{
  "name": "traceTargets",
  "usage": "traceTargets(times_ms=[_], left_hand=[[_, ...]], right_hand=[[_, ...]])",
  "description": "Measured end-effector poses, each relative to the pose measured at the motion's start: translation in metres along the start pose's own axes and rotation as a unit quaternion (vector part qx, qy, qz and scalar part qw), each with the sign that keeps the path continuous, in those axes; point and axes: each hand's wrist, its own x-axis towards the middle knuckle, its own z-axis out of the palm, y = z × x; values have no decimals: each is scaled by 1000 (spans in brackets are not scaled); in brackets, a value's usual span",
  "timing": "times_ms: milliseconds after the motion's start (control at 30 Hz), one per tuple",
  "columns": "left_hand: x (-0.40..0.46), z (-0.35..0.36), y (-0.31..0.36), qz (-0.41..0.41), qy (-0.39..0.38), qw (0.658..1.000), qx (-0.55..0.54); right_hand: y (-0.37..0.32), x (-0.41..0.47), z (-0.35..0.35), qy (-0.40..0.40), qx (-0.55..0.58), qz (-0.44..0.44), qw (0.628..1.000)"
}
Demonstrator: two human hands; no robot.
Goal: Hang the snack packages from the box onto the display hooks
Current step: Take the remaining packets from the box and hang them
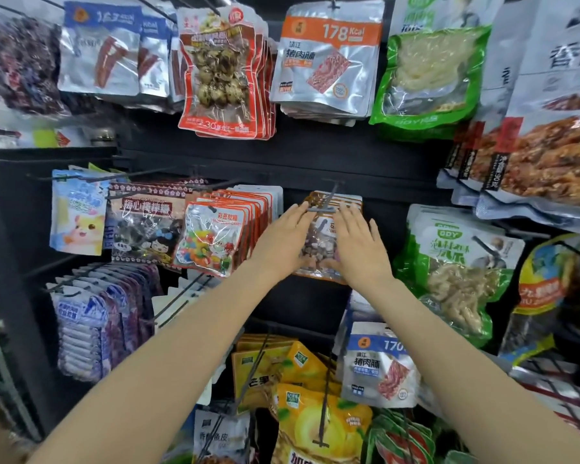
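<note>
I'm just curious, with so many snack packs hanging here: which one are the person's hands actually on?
The brown-topped clear pack in the middle row, between left hand and right hand; every other pack hangs untouched.

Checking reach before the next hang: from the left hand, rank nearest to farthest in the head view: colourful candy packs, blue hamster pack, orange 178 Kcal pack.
From the left hand:
1. Colourful candy packs, just to its left.
2. Orange 178 Kcal pack, above on the upper row.
3. Blue hamster pack, far left of the same row.
</note>
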Motion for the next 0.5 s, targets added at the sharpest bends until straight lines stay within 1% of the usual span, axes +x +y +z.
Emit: traceTargets(times_ms=[33,67,100,133,167,200,267,333,367,433,467,500], left_hand=[[3,1,0,-13,-1,1000,-22],[7,1,0,-36,-10,997,-65],[11,1,-1,-74,-26,988,-131],[14,0,-2,-115,-40,970,-210],[19,2,-5,-153,-59,943,-290],[21,2,-7,-181,-75,914,-356],[22,8,-11,-217,-111,861,-447],[19,15,-7,-216,-132,832,-493],[19,19,-5,-217,-133,822,-509],[20,24,-3,-223,-144,810,-523],[21,23,-3,-222,-154,805,-529],[21,22,-5,-223,-165,794,-541]], right_hand=[[0,3,1,-4,10,11,1000],[0,5,3,-8,38,24,999],[-1,6,2,-14,98,47,994],[0,7,2,-25,188,76,979],[2,8,5,-38,297,106,948],[4,8,8,-43,397,129,908],[9,9,16,-29,520,168,837],[11,6,20,-48,586,202,783],[12,4,22,-58,600,197,774],[15,2,22,-57,593,169,785],[17,2,22,-64,599,162,782],[20,2,21,-74,619,157,766]])
